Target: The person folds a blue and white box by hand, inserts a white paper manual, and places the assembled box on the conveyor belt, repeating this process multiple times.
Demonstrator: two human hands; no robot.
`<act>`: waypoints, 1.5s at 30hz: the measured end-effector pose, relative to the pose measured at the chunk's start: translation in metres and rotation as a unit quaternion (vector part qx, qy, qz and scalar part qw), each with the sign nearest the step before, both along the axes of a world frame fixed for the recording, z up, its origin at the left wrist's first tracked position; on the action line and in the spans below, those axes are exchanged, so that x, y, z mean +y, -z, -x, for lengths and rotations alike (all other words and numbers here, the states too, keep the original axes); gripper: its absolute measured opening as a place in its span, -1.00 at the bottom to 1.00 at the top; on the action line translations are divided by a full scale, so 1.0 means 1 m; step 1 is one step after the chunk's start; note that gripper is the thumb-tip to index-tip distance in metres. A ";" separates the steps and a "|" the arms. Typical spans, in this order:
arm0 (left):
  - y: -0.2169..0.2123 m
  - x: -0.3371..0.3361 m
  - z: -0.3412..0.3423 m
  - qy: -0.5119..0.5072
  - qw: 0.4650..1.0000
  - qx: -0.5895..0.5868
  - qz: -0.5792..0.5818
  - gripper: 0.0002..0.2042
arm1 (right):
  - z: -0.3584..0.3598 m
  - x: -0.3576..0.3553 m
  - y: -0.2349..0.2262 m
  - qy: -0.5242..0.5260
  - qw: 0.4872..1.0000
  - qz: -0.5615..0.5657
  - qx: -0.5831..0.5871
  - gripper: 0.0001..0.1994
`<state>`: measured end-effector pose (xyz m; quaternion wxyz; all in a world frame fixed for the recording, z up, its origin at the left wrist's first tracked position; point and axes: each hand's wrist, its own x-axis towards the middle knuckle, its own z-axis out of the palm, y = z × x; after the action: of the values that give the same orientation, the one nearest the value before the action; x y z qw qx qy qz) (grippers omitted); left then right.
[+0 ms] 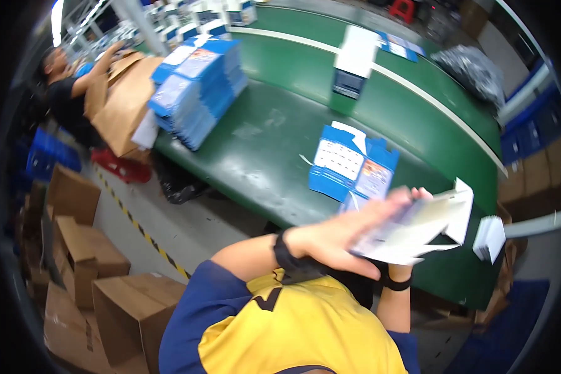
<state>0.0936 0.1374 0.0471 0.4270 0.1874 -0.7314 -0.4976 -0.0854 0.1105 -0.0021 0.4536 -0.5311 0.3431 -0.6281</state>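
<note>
A partly folded carton [427, 227], its pale inner side and loose flaps showing, is held in front of me above the table. My left hand [346, 240] lies along its left side with the fingers stretched out and the thumb apart, blurred by motion. From beneath, my right hand [402, 270] supports the carton; most of it is hidden, and only fingertips show past the far edge. Just beyond my hands, flat blue-and-white cartons [349, 163] lie on the green table [262, 143].
A tall stack of flat blue cartons [196, 87] stands at the left. A white-and-dark box [355, 59] rests on the green conveyor belt [293, 53]. White folded pieces [489, 239] sit at the right edge. Brown cardboard boxes [137, 311] fill the lower left. A person [71, 87] works beyond.
</note>
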 end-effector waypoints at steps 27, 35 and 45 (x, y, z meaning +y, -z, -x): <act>0.005 0.008 -0.002 -0.224 0.945 -0.039 0.235 0.04 | 0.023 0.037 -0.057 -0.257 0.964 0.068 -0.004 0.26; 0.015 0.009 0.005 -0.227 0.954 0.014 0.193 0.09 | 0.019 0.050 -0.063 -0.257 0.963 -0.009 -0.079 0.43; 0.004 0.011 -0.003 -0.230 0.938 -0.019 0.258 -0.16 | 0.015 0.044 -0.075 -0.146 0.987 0.055 0.035 -0.28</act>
<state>0.0962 0.1486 0.0436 0.5491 0.2434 -0.7798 -0.1767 -0.1008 0.1548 0.0731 0.4980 -0.6214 0.2421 -0.5543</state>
